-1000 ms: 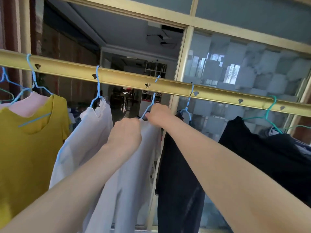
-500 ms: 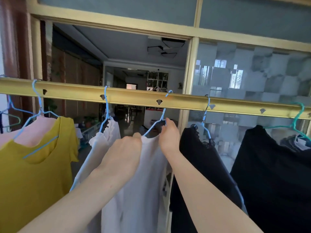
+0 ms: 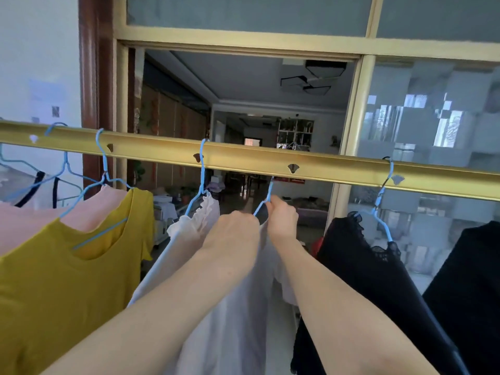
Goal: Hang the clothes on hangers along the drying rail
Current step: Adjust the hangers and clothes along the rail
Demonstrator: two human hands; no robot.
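A gold drying rail (image 3: 243, 155) with notch holes runs across the view. Both my hands are raised just under it at the middle. My left hand (image 3: 232, 234) grips the left shoulder of a blue wire hanger (image 3: 266, 197), and my right hand (image 3: 282, 219) pinches the hanger's neck below the rail. A pale white garment (image 3: 238, 320) hangs from that hanger beneath my hands. The hanger's hook goes up behind the rail and is hidden there.
Left of my hands hang a white ruffled top (image 3: 194, 226), a yellow shirt (image 3: 67, 280) and a pink garment (image 3: 27, 215) on blue hangers. To the right hang a black lace top (image 3: 365, 261) and another black garment (image 3: 473, 280). A gold-framed glass door (image 3: 349, 125) stands behind.
The view has tilted up and swung left, so the rail sits lower in the frame. Both hands stay on the same hanger; its hook has gone from in front of the rail to behind it.
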